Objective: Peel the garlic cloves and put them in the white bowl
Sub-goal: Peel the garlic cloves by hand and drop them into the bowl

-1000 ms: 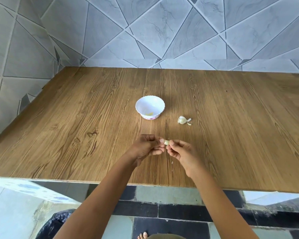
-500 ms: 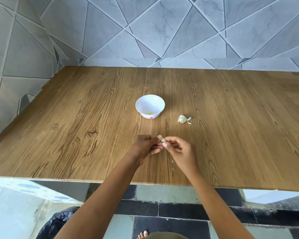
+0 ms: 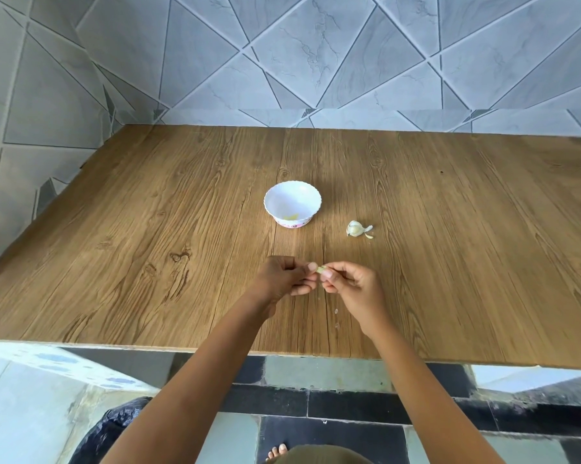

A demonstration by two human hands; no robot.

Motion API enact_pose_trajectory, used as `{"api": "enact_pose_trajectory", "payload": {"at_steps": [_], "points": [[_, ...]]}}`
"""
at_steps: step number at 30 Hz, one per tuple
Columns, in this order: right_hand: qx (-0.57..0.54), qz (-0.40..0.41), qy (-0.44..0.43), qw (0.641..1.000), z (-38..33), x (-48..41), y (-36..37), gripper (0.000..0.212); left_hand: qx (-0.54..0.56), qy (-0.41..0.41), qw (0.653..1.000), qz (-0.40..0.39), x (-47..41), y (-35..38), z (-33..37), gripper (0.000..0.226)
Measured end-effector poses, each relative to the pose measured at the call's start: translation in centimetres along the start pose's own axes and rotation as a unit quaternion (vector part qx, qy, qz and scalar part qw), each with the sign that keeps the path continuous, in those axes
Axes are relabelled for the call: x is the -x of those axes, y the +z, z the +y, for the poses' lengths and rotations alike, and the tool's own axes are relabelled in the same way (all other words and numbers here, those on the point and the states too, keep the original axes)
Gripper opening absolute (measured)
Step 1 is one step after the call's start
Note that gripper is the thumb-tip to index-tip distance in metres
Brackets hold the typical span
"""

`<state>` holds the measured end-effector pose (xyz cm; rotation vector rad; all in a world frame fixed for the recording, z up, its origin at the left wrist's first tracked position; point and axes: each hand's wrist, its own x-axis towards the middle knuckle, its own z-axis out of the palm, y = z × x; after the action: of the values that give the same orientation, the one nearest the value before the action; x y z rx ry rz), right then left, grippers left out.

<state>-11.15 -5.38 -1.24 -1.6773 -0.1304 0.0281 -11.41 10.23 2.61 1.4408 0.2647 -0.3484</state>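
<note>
Clove [image 3: 320, 269] is pinched between left hand [image 3: 284, 279] and right hand [image 3: 352, 286], both curled on it, over the table [image 3: 148, 229] at 6 o'clock of the bowl [image 3: 291, 200]; how much skin is left on it can't be told. Something pale yellow is seen in the bowl, likely garlic already peeled. A part bulb [image 3: 356, 228] with a loose bit is left at 4 o'clock of the bowl, so the task is judged partway: this clove, then the bulb, are yet to be done.

Before you, a wood-grain table [image 3: 148, 229] meets a wall [image 3: 316, 55] of grey marbled tiles cut in angular shapes. Below its near edge, your bare toes [image 3: 277, 452] show on a floor [image 3: 349, 403] of dark and pale tiles, with a crumpled black bag [image 3: 115, 426] to your left.
</note>
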Motion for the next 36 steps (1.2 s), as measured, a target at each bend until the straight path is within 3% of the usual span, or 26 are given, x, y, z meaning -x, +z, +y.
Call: {"api": "enact_pose_trajectory", "payload": {"at_steps": [3,9,22,28,33,36], "points": [[-0.02,0.016,0.007,1.0,0.0,0.0,0.0,0.014,0.006,0.002,1.0,0.009,-0.1,-0.3,0.1,0.008],[0.048,0.031,-0.015,0.998,0.1,0.1,-0.2,0.02,-0.006,0.006,1.0,0.025,-0.4,-0.8,0.1,0.009],[0.127,0.049,-0.031,0.99,0.2,-0.3,-0.3,0.013,-0.023,0.011,0.999,0.037,-0.6,-0.9,0.0,0.005],[0.315,-0.01,-0.133,0.94,0.8,-1.0,-0.3,0.02,-0.027,0.013,0.999,0.039,-0.6,-0.8,-0.3,0.003],[0.364,0.052,-0.16,0.916,0.5,-0.8,0.1,0.01,-0.027,0.022,0.998,0.05,-0.7,-0.9,-0.2,0.001],[0.37,0.066,-0.143,0.916,0.7,-0.8,0.2,0.016,-0.027,0.025,0.998,0.053,-0.7,-1.0,-0.3,0.005]]}}
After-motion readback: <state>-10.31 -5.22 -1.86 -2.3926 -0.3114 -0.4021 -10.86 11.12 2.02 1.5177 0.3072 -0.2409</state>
